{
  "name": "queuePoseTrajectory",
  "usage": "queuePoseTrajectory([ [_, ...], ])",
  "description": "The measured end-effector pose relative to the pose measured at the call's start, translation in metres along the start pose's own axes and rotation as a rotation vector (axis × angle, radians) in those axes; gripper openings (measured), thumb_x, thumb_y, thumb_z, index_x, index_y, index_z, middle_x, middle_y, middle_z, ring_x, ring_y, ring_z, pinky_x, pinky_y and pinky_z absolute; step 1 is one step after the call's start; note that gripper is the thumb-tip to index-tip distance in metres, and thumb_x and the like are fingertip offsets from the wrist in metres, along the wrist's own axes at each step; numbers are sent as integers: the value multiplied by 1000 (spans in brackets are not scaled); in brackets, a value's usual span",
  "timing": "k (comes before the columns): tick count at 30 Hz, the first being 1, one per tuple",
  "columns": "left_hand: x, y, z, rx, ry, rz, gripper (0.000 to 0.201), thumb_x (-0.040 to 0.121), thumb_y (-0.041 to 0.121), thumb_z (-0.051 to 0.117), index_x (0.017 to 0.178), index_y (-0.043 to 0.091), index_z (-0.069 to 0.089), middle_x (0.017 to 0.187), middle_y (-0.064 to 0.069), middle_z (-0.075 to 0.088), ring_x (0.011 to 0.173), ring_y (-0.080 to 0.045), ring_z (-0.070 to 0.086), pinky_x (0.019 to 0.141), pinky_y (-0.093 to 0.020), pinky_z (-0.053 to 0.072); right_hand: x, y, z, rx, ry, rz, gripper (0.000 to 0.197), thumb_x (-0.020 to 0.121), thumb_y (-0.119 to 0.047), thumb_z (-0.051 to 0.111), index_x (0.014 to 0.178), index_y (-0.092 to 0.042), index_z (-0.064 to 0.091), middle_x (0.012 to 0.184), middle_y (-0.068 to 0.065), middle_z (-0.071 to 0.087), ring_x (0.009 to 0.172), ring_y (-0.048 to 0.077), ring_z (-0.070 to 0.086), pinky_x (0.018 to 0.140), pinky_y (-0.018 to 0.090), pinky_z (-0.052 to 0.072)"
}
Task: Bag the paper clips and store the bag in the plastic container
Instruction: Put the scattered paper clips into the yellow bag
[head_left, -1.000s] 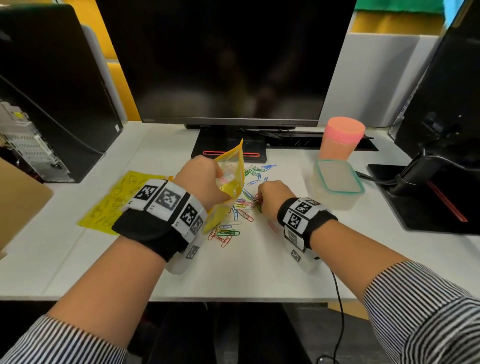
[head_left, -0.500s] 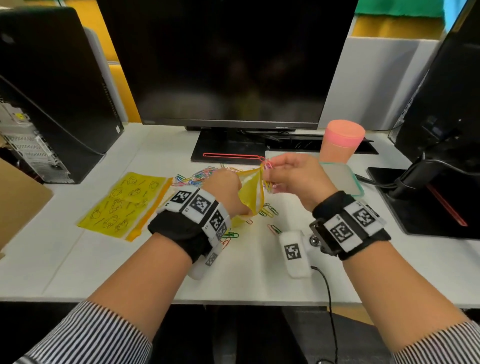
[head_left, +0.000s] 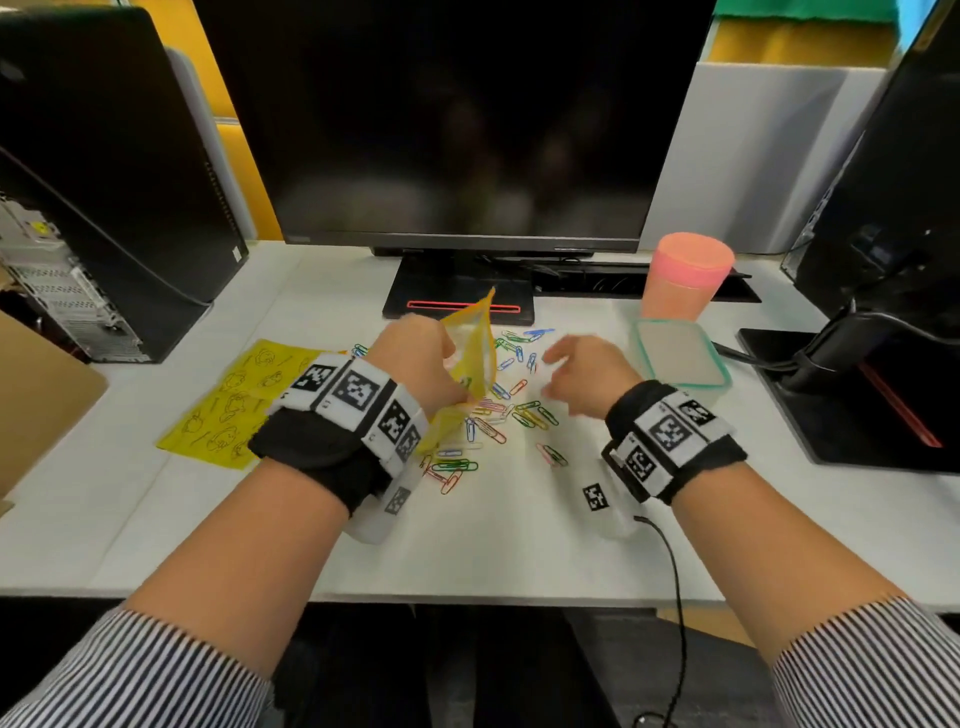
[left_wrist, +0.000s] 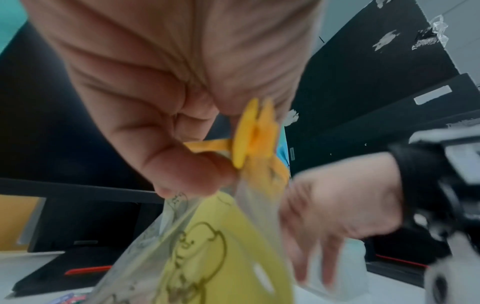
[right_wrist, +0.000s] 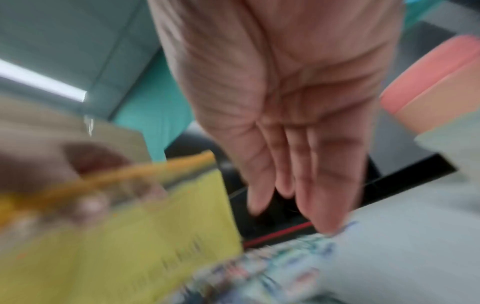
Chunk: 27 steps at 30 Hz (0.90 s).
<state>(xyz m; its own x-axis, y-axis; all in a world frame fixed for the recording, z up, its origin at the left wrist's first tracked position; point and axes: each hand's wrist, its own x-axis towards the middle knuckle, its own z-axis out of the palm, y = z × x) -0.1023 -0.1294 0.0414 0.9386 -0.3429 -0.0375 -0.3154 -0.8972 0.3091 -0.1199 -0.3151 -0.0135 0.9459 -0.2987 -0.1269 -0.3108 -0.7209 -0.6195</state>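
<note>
My left hand (head_left: 415, 358) grips a yellow zip bag (head_left: 470, 364) by its top edge and holds it upright over the desk; its orange zip slider (left_wrist: 249, 133) shows by my fingers in the left wrist view. Several coloured paper clips (head_left: 498, 415) lie scattered on the white desk (head_left: 519, 540) under and around the bag. My right hand (head_left: 582, 371) hovers over the clips to the bag's right, fingers (right_wrist: 306, 181) straight and pointing down, holding nothing. The plastic container (head_left: 680, 361) with a teal-rimmed lid sits to the right.
A second yellow bag (head_left: 244, 405) lies flat at the left. A pink cup (head_left: 685, 275) stands behind the container. A monitor stand (head_left: 457, 296) sits behind the clips, a computer tower (head_left: 104, 171) at the left, another monitor base (head_left: 857, 395) at the right.
My right hand has let go at the bag's mouth and dropped down toward the clips with fingers spread. My left hand has moved the bag slightly left and upright.
</note>
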Motion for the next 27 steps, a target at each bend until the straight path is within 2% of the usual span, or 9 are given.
queuePoseTrajectory([
  [2, -1, -7, -10, -20, 34, -2, 51, 80, 35, 71, 125, 15, 59, 129, -4, 55, 120, -20, 52, 95, -28, 42, 3, 15, 11, -391, -176, -13, 54, 84, -20, 65, 134, -11, 49, 134, 11, 55, 117, 27, 54, 99, 32, 44],
  [4, -1, -14, -19, -43, 65, -9, 47, 80, 33, 70, 123, 15, 60, 127, -4, 56, 117, -21, 53, 92, -29, 43, 5, 20, 19, -525, -227, -94, 50, 87, -21, 58, 135, -9, 48, 135, 14, 53, 122, 30, 51, 102, 33, 42],
  [6, -3, -19, -25, -52, 89, -16, 45, 80, 30, 70, 122, 16, 61, 125, -4, 57, 115, -21, 54, 89, -29, 44, 15, 16, 16, -498, -179, -109, 45, 90, -14, 50, 135, -9, 47, 135, 17, 51, 122, 34, 51, 102, 37, 43],
  [8, -6, -21, -26, -56, 97, -16, 43, 80, 29, 70, 121, 17, 62, 123, -4, 58, 114, -22, 55, 89, -31, 45, 30, 11, 10, -465, -147, -93, 52, 91, -10, 46, 142, -10, 39, 142, 17, 45, 128, 34, 46, 106, 39, 40],
  [14, -11, -27, -25, -51, 96, -8, 43, 78, 32, 71, 119, 19, 62, 120, -4, 57, 111, -21, 55, 89, -31, 45, 69, 12, 19, -410, -130, -36, 59, 91, -12, 49, 146, -8, 27, 149, 14, 35, 133, 32, 42, 110, 40, 36],
  [19, -9, -34, -26, -64, 79, 0, 44, 78, 28, 70, 120, 21, 61, 121, -1, 56, 110, -17, 55, 83, -22, 39, 84, 13, 23, -494, -158, -33, 62, 95, -21, 43, 150, -13, 16, 156, 12, 20, 133, 37, 39, 109, 42, 36],
  [23, -1, -39, -33, -26, 38, 16, 44, 79, 27, 70, 121, 23, 60, 122, 1, 54, 111, -15, 53, 83, -17, 35, 99, 2, 15, -589, -301, 48, 65, 96, -27, 42, 152, -15, 10, 159, 13, 12, 141, 34, 29, 115, 43, 28],
  [25, 7, -43, -39, -14, 26, 15, 45, 79, 27, 69, 122, 23, 59, 123, 1, 54, 114, -16, 52, 87, -20, 38, 106, -15, -4, -662, -316, 70, 62, 98, -26, 42, 151, -10, 15, 158, 14, 18, 144, 30, 25, 117, 39, 23],
  [27, 15, -44, -43, -4, 5, 9, 45, 80, 27, 68, 123, 22, 59, 125, -1, 54, 117, -18, 52, 93, -25, 41, 112, -32, -23, -676, -265, 78, 53, 98, -19, 41, 147, -3, 29, 153, 17, 32, 140, 31, 33, 114, 37, 28],
])
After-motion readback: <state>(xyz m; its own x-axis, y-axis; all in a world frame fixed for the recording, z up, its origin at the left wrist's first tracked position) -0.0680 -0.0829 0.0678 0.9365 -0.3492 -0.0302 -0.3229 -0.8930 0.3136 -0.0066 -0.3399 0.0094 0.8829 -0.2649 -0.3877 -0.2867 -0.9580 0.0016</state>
